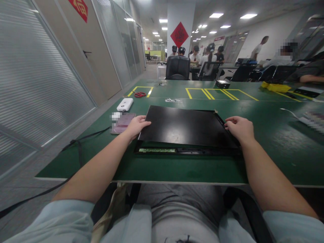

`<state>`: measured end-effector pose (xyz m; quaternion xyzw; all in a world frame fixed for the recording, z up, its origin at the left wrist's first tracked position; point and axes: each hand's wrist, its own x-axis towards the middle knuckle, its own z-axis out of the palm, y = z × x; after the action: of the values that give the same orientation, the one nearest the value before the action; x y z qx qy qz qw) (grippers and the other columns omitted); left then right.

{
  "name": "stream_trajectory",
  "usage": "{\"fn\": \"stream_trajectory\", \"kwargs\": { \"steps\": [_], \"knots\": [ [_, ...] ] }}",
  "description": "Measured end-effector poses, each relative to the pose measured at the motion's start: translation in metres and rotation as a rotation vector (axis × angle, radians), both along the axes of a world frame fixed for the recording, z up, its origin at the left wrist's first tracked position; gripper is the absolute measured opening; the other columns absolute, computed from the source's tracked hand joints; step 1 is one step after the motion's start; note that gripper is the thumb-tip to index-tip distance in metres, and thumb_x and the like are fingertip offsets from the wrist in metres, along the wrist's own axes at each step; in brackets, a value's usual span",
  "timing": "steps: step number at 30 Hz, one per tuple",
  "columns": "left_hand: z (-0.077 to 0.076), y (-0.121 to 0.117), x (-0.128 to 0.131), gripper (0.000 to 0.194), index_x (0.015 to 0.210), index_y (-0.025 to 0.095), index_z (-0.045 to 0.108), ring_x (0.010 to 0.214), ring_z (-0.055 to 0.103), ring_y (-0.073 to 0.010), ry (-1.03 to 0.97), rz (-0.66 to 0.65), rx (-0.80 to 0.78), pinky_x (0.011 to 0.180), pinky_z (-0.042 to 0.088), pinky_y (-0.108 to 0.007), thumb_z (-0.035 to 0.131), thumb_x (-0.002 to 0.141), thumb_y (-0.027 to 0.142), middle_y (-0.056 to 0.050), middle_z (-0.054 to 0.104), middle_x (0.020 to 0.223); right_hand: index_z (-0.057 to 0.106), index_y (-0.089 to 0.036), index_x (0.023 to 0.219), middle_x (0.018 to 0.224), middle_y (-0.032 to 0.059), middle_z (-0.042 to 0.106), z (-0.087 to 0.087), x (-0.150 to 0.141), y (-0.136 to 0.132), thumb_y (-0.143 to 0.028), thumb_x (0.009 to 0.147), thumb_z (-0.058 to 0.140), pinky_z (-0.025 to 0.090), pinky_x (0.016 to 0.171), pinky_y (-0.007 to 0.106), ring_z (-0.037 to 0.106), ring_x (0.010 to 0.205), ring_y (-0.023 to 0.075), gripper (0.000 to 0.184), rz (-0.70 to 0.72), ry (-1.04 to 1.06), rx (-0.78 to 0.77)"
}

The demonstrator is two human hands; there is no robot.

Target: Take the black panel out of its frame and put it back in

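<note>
A flat black display panel [183, 126] lies tilted over a shallow black frame [207, 151], its left side raised. A green circuit strip [157, 150] shows along the frame's near edge. My left hand [138, 127] is closed on the panel's left edge, thumb on top and fingers behind. At the right rim of the frame, my right hand [239, 128] has its thumb and fingers pinched together. Its fingertips partly hide what lies between them, but they appear to grip the frame's rim. The inside of the frame is mostly covered by the panel.
The green table [182, 172] holds a phone-like pink device [124, 123], a white power bank [125, 104], red scissors [139, 95] and small white pieces [173, 100]. A black strap [79, 146] hangs over the left edge. Several people sit farther back.
</note>
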<state>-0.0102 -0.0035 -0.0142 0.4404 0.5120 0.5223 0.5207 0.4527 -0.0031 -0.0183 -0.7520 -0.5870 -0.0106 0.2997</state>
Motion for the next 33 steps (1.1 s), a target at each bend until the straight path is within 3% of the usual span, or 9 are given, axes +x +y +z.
{"fn": "stream_trajectory", "kwargs": {
  "steps": [4, 9, 15, 20, 27, 33],
  "knots": [
    [0.000, 0.001, -0.001, 0.043, 0.098, 0.015, 0.068, 0.077, 0.077, -0.0237, 0.014, 0.008, 0.008, 0.082, 0.061, -0.038, 0.087, 0.059, 0.011, -0.004, 0.078, 0.077, 0.082, -0.025, 0.096, 0.092, 0.0080, 0.078, -0.001, 0.008, 0.002, -0.029, 0.078, 0.060, 0.055, 0.083, 0.038, 0.072, 0.090, 0.0274, 0.029, -0.110, -0.002, -0.088],
    [-0.002, 0.003, -0.001, 0.039, 0.098, 0.014, 0.068, 0.076, 0.077, -0.0225, 0.012, 0.019, 0.000, 0.082, 0.061, -0.037, 0.088, 0.064, 0.015, -0.005, 0.079, 0.080, 0.083, -0.027, 0.091, 0.089, 0.0054, 0.078, -0.008, 0.014, 0.012, -0.024, 0.073, 0.064, 0.057, 0.082, 0.036, 0.072, 0.088, 0.0261, 0.026, -0.051, -0.011, -0.270],
    [-0.002, 0.003, -0.001, 0.035, 0.096, 0.014, 0.068, 0.070, 0.075, -0.0206, 0.026, -0.001, 0.004, 0.077, 0.061, -0.035, 0.087, 0.066, 0.016, -0.005, 0.078, 0.075, 0.084, -0.023, 0.097, 0.099, 0.0087, 0.079, -0.015, 0.014, 0.019, -0.017, 0.070, 0.064, 0.056, 0.094, 0.040, 0.073, 0.100, 0.0285, 0.034, -0.028, -0.042, -0.310],
    [-0.003, 0.004, -0.002, 0.043, 0.096, 0.015, 0.068, 0.071, 0.075, -0.0214, 0.035, 0.037, 0.012, 0.079, 0.061, -0.038, 0.091, 0.060, 0.020, -0.005, 0.078, 0.078, 0.082, -0.020, 0.105, 0.104, 0.0094, 0.079, -0.015, 0.015, 0.018, -0.009, 0.069, 0.061, 0.055, 0.096, 0.039, 0.073, 0.100, 0.0270, 0.043, -0.031, 0.059, -0.333],
    [-0.009, 0.006, -0.007, 0.053, 0.097, 0.016, 0.075, 0.109, 0.072, -0.0316, 0.097, 0.057, 0.125, 0.100, 0.055, -0.045, 0.096, 0.051, 0.033, -0.012, 0.079, 0.107, 0.082, -0.020, 0.101, 0.101, 0.0091, 0.079, -0.016, 0.016, 0.016, -0.005, 0.065, 0.059, 0.056, 0.094, 0.039, 0.073, 0.095, 0.0256, 0.046, -0.021, 0.151, -0.308],
    [-0.014, 0.012, -0.017, 0.036, 0.083, 0.020, 0.080, 0.139, 0.054, -0.0391, 0.505, 0.114, 0.199, 0.119, 0.039, -0.048, 0.094, 0.054, 0.036, -0.015, 0.062, 0.146, 0.082, -0.021, 0.094, 0.094, 0.0087, 0.077, -0.017, 0.018, 0.017, -0.004, 0.062, 0.059, 0.056, 0.091, 0.039, 0.072, 0.093, 0.0262, 0.043, -0.011, 0.183, -0.269]
  ]
}}
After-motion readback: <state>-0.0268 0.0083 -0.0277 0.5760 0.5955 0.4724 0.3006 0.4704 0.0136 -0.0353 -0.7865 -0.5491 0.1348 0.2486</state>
